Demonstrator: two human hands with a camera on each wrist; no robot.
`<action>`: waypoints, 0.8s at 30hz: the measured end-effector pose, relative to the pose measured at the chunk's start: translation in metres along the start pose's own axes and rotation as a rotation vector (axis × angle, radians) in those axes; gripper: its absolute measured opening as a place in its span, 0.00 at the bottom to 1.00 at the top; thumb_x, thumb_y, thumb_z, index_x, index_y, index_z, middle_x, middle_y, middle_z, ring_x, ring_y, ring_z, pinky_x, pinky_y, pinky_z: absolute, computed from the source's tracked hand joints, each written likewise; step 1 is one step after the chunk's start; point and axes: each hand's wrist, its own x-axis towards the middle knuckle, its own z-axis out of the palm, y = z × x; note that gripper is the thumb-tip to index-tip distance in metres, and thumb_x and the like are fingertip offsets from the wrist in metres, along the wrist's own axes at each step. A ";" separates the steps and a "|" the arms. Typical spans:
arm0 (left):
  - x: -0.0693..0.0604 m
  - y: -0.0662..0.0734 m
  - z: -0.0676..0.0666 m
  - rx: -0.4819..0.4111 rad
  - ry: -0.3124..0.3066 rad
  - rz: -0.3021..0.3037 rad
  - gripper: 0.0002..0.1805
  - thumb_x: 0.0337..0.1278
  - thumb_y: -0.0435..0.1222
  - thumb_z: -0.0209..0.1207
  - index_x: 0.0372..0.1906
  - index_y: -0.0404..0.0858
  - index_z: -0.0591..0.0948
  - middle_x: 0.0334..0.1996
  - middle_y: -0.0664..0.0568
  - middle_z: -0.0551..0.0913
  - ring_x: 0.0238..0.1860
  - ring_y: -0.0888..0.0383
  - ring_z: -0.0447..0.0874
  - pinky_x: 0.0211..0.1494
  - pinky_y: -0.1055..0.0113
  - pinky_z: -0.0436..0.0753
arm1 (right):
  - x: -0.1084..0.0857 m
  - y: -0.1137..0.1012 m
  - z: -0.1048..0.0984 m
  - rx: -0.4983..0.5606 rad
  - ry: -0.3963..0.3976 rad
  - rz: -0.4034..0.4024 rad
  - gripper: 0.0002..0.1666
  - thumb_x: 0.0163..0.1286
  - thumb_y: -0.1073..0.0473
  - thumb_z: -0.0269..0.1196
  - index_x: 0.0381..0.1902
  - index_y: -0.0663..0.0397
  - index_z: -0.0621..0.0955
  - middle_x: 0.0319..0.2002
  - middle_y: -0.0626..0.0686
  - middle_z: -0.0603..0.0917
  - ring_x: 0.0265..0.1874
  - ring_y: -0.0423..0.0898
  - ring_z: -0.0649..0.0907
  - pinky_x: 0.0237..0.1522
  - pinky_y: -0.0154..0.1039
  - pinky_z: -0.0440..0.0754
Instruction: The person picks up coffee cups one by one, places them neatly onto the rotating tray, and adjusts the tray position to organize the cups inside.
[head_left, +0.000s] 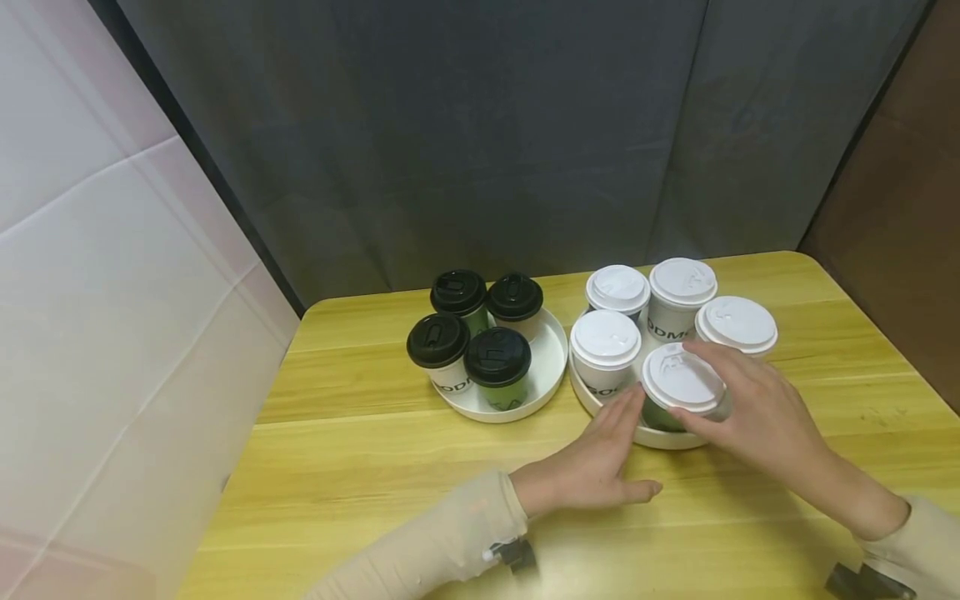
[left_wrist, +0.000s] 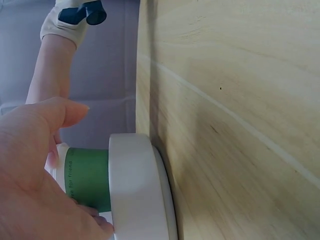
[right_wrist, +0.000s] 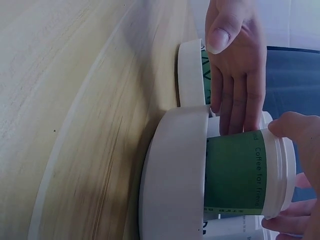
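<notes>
My right hand (head_left: pixel 761 408) grips a green paper coffee cup (right_wrist: pixel 235 170) by its white lid (head_left: pixel 682 379), thumb on the near side and fingers round the far side. The cup stands at the front of the right round white tray (head_left: pixel 670 439). Beside it my left hand (head_left: pixel 585 475) is held with straight fingers, their tips close to the cup's left side; whether they touch it I cannot tell. Several more white-lidded cups share this tray, among them a white cup (head_left: pixel 606 350) just left of the held one.
To the left, a second round white tray (head_left: pixel 552 362) carries several cups with black lids, such as a green cup (head_left: pixel 498 367). The two trays stand almost touching on the wooden table (head_left: pixel 360 483). A dark curtain (head_left: pixel 450 142) hangs behind the table.
</notes>
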 end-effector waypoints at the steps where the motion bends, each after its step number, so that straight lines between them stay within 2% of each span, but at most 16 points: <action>1: 0.000 0.000 0.000 0.001 0.002 0.002 0.60 0.61 0.53 0.60 0.78 0.33 0.32 0.80 0.38 0.37 0.82 0.47 0.36 0.83 0.57 0.46 | 0.000 0.000 0.000 -0.002 0.000 -0.005 0.47 0.42 0.50 0.79 0.62 0.52 0.76 0.58 0.59 0.82 0.56 0.62 0.80 0.49 0.63 0.77; 16: 0.000 -0.004 0.003 0.021 0.025 0.011 0.60 0.60 0.53 0.61 0.79 0.35 0.33 0.80 0.39 0.40 0.82 0.47 0.39 0.83 0.59 0.46 | 0.001 0.002 0.002 -0.034 -0.028 -0.054 0.47 0.45 0.50 0.78 0.64 0.56 0.74 0.58 0.60 0.80 0.56 0.62 0.79 0.52 0.65 0.75; 24: -0.003 -0.003 0.000 0.000 0.032 -0.003 0.58 0.60 0.52 0.61 0.79 0.36 0.35 0.81 0.41 0.41 0.82 0.48 0.39 0.83 0.59 0.48 | 0.001 0.002 -0.001 -0.045 -0.066 -0.067 0.50 0.47 0.48 0.77 0.67 0.55 0.71 0.62 0.62 0.76 0.59 0.64 0.76 0.55 0.66 0.73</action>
